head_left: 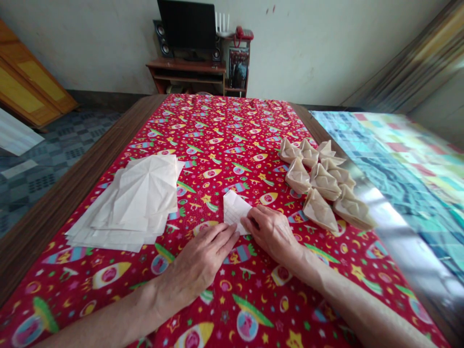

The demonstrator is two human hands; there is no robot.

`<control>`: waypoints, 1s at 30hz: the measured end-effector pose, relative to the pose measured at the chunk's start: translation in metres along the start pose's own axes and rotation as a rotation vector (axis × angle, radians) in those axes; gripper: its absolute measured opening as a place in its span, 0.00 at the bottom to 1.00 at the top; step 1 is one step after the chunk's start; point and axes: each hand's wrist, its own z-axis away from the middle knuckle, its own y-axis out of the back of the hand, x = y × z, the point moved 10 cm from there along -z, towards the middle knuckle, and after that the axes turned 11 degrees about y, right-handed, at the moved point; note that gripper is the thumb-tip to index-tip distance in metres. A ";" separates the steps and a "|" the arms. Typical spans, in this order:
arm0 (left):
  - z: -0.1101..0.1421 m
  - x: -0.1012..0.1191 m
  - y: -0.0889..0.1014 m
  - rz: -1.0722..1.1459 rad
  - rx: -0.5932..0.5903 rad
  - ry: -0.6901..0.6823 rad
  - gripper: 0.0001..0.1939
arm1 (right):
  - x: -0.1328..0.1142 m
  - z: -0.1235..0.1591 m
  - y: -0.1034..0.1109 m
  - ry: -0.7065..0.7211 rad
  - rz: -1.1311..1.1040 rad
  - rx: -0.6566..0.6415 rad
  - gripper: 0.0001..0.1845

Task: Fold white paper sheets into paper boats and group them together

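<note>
A small white folded paper (234, 209) lies on the red patterned cloth in front of me, its top end coming to a blunt point. My right hand (271, 232) pinches its right edge, fingers curled. At the lower left edge, my left hand (206, 253) has its fingers pressed together, with the fingertips and thumb on the paper. The fingers partly hide the paper's lower part. To the left lies a stack of creased white paper sheets (145, 193). On the right stand several folded paper boats (324, 181), grouped close together.
The red cloth (217, 159) with rockets and stars covers a brown table (141, 113). A bed (391, 145) with a checked cover stands to the right. At the far wall, a desk (188, 65) holds a monitor (188, 26), speakers and a red telephone (244, 34).
</note>
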 end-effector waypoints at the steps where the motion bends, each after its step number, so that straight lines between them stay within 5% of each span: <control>1: 0.000 0.000 0.000 0.001 0.001 0.002 0.23 | 0.000 0.000 0.000 0.000 0.003 -0.002 0.12; 12: -0.001 0.002 -0.001 -0.023 0.002 -0.013 0.23 | -0.003 0.004 0.005 -0.003 0.098 0.031 0.11; 17: -0.002 0.003 -0.002 0.001 0.011 -0.006 0.21 | -0.061 0.025 0.024 0.386 0.131 0.172 0.16; 19: -0.004 0.000 0.001 0.065 0.017 0.009 0.20 | -0.074 0.036 0.019 0.457 0.107 0.137 0.19; 30: 0.002 -0.023 0.011 0.155 -0.031 -0.017 0.25 | -0.057 0.045 0.010 0.371 0.046 0.018 0.19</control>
